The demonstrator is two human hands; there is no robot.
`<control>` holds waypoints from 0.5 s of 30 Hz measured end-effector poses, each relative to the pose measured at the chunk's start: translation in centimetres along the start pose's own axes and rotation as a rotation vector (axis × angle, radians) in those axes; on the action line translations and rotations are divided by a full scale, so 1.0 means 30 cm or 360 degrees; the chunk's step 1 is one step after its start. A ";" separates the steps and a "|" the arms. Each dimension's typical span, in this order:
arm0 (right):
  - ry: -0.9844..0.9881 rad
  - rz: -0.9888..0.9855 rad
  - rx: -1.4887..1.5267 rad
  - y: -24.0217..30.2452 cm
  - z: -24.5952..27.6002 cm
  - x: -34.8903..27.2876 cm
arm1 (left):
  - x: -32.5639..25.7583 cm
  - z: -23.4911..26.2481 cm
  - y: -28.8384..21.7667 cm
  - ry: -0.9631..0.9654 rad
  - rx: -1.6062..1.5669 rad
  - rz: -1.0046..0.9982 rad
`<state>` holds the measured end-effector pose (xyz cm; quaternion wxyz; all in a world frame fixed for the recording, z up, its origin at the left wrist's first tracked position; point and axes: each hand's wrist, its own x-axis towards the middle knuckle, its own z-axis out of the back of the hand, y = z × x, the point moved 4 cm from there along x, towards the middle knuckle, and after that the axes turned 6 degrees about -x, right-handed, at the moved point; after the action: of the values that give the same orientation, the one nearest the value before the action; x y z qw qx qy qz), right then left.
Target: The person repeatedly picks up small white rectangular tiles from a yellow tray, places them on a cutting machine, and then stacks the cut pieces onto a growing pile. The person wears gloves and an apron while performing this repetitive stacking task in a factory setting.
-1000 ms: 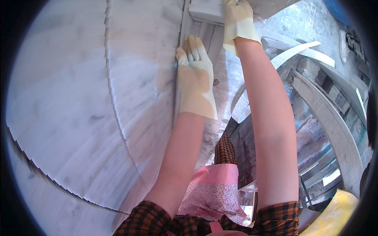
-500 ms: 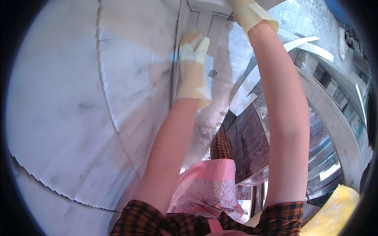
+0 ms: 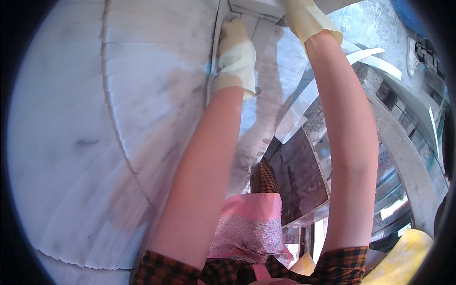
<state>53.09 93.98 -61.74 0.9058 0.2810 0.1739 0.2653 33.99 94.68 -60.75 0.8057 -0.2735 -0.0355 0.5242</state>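
A pale yellow rubber glove covers my left hand (image 3: 236, 53), which reaches up to the long edge of a stack of large whitish sheets (image 3: 152, 76). Its fingers are smeared and lie over a narrow grey-white slatted surface (image 3: 247, 29) beside the stack; whether they grip anything does not show. My right hand (image 3: 311, 19), in a matching glove, is at the top edge near a white block-like part (image 3: 256, 5). Only its cuff and back show, the fingers being cut off by the picture's edge.
Curved white strips (image 3: 299, 111) lie to the right, near a brown-grey board (image 3: 304, 175) and a broad curved grey band (image 3: 403, 147). Yellow cloth-like material (image 3: 403, 259) is at lower right. A shoe (image 3: 412, 57) shows at far right, beside the grey floor (image 3: 365, 28).
My left hand has slid farther up along the stack's edge, away from me. The right hand has shifted only slightly. The sheets appear moved a little leftward and down in the view.
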 end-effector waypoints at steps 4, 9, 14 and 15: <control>0.0027 -0.0023 -0.0009 0.000 -0.002 -0.010 | 0.003 0.006 -0.002 0.0099 -0.0091 0.0207; 0.0051 -0.0018 -0.0026 0.000 -0.004 0.000 | 0.021 0.002 -0.015 0.0185 -0.0049 0.0286; 0.0058 -0.0013 -0.0023 0.002 -0.009 -0.002 | 0.032 -0.004 -0.016 0.0180 0.0065 0.0244; 0.0059 -0.0007 -0.0025 0.004 -0.009 -0.001 | 0.033 -0.005 -0.014 0.0178 0.0038 0.0263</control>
<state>52.90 94.17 -61.88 0.9052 0.2686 0.1892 0.2698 34.82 95.33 -60.92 0.7636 -0.2947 0.0384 0.5732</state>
